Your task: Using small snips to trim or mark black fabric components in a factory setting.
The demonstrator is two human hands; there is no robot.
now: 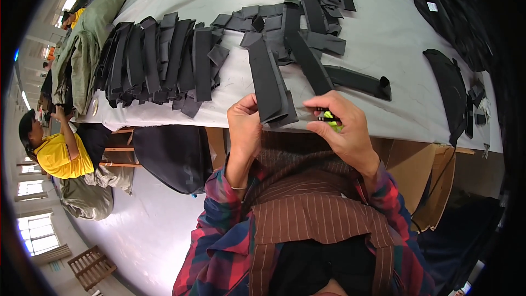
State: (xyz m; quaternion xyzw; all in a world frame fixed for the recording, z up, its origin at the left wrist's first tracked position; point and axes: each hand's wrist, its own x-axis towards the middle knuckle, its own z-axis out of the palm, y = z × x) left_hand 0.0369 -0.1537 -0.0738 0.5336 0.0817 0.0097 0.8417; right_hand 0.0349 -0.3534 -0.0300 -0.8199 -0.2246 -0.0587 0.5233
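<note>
My left hand [245, 126] is closed on the near end of a long black fabric strip [267, 85], pinching its left edge at the front of the table. The strip is folded in layers, and its far end lies against other black pieces. To the right of it, my right hand [345, 129] is closed around a small yellow-green and black tool [329, 116] that looks like thread snips, mostly hidden by the fingers. The tool's dark tip points left toward the strip, apart from it. Just beyond my right hand lies another black strip [308, 63].
A row of stacked black strips [156, 63] covers the table's left side, with a loose heap [323, 0] farther back. Black garments [449, 16] lie at the right. A cardboard box [427, 181] stands below the table edge. A person in yellow [63, 156] works at far left.
</note>
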